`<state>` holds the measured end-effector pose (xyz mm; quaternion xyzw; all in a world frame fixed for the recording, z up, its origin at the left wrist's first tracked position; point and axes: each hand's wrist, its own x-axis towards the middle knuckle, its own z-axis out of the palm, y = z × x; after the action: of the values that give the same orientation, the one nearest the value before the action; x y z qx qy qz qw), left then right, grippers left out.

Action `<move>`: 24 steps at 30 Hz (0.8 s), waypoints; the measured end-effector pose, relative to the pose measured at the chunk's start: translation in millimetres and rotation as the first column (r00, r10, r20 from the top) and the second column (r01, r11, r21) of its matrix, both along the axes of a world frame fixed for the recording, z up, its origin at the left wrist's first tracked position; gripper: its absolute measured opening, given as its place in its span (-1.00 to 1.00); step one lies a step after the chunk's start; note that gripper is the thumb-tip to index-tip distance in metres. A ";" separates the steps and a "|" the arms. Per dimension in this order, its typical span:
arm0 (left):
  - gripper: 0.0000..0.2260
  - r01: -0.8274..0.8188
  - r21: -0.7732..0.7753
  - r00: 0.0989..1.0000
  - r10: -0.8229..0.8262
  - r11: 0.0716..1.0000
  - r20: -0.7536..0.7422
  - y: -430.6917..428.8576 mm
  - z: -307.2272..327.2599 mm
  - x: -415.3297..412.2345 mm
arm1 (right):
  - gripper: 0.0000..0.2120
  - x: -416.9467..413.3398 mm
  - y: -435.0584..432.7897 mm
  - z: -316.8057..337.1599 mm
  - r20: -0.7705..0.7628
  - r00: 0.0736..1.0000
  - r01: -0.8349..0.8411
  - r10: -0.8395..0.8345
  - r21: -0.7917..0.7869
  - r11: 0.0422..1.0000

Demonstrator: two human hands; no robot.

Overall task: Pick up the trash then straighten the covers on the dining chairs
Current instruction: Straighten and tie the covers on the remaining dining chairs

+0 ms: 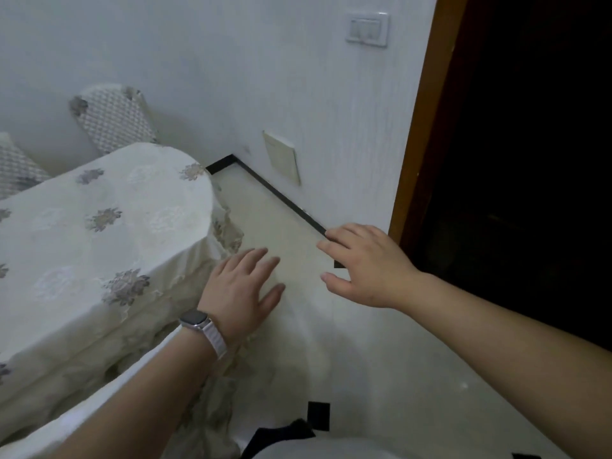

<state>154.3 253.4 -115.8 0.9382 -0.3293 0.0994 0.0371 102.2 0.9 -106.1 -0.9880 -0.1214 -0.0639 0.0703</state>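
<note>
My left hand [243, 288], with a watch on a white strap at the wrist, hovers flat with straight fingers just right of the table's draped corner and holds nothing. My right hand [362, 265] is stretched out over the pale floor [347, 359] near the black skirting, fingers spread and empty. A dining chair back in a white lattice cover with grey flowers [114, 119] stands behind the table at the wall. Part of a second covered chair back [18, 168] shows at the left edge. No trash is visible.
A table under a cream floral cloth [99, 233] fills the left side, its skirt hanging to the floor. A white wall with a switch plate [367, 29] and a beige panel [282, 158] runs behind. A dark doorway with a brown frame [427, 111] is at the right.
</note>
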 end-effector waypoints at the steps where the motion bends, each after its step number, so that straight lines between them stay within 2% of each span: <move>1: -0.53 0.012 -0.004 1.000 -0.012 1.000 0.001 -6.3 -0.6 7.8 | -0.45 5.7 -6.0 -0.8 0.000 1.000 0.010 -0.010 -0.006 1.000; 9: -0.56 0.083 -0.051 0.996 -0.082 0.995 0.016 -42.0 -20.2 93.5 | -0.48 71.8 -33.7 -8.7 -0.023 0.997 0.069 -0.070 -0.027 0.997; 15: -0.56 0.121 -0.093 0.993 -0.121 0.988 0.009 -62.3 -32.1 202.2 | -0.46 167.6 -49.4 -11.2 -0.030 0.990 0.137 -0.138 -0.040 0.990; 24: -0.61 0.130 -0.169 0.991 -0.130 0.977 0.012 -50.8 -36.9 344.0 | -0.48 307.8 -37.7 -2.1 -0.032 0.993 0.108 -0.112 -0.124 0.986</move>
<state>498.3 202.6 -152.7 0.9081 -0.3802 0.1250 0.1228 410.0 -36.9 -108.2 -0.9967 -0.0690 -0.0411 0.0084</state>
